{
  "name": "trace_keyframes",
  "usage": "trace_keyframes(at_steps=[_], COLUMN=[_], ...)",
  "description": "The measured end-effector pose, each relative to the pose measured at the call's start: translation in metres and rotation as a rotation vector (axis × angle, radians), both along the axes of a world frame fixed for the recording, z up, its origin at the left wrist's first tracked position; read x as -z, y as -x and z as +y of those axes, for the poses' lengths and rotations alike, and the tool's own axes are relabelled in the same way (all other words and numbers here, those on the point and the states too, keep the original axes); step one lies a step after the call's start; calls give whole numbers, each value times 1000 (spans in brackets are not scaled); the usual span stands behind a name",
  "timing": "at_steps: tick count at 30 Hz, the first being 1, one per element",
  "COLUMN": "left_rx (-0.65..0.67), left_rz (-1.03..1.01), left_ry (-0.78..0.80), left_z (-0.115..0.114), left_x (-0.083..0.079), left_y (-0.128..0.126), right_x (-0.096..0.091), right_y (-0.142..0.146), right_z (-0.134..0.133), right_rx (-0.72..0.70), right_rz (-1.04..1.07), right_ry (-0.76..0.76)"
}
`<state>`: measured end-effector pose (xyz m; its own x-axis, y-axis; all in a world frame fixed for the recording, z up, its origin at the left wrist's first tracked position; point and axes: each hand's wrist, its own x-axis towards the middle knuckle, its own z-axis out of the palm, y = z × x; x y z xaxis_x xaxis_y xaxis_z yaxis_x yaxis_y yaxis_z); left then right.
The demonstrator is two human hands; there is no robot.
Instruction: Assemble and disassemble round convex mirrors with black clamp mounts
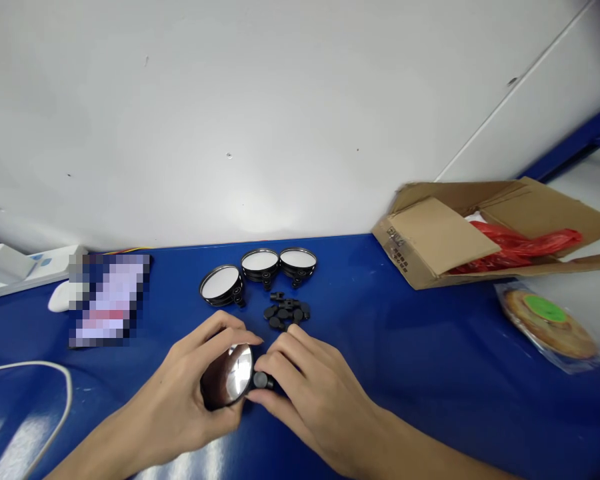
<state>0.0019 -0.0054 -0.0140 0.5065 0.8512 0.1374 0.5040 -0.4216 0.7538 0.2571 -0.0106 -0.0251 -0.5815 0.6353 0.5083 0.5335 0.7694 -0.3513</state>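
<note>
A person's left hand (180,390) grips a round mirror (229,375) at lower center of the frame, thumb and fingers clamped around its rim, while the right hand (323,393), just beside it, pinches a small black fitting (263,380) at the mirror's right edge, thumb and fingertips closed on the piece; whether the two parts are joined cannot be told. Just above the hands, near mid-frame, a cluster of black fittings (286,312) lies on a glossy blue table (405,353). Three more round pieces with white faces and black rims, one at left (221,283), one in the middle (259,261) and one at right (298,259), sit beyond the cluster, each with a black fitting at its lower edge. At right, an open cardboard box (415,247) holds red plastic (515,240), with a flat round item in clear wrap (575,337) below it. At left, a pixelated rectangular object (111,300) lies beside a white rounded object (63,298), above a pale cable (69,387).
</note>
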Motion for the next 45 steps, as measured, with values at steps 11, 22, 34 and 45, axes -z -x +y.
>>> trace_keyframes(at_steps=[11,22,34,45], left_rx=[38,298,382,376], left_rz=[27,42,-39,-374], left_ry=[40,109,244,516], left_z=[-4,0,1,-3], left_x=[-9,-12,-21,-6], left_y=[-3,-5,-10,-8], right_x=[3,-4,-19,-38], right_y=[-2,-9,-10,-14], right_z=[2,4,5,8], right_rx=[-64,-262,-409,-464], right_rz=[7,-85,-79,175], right_ry=[-72,12,318,747])
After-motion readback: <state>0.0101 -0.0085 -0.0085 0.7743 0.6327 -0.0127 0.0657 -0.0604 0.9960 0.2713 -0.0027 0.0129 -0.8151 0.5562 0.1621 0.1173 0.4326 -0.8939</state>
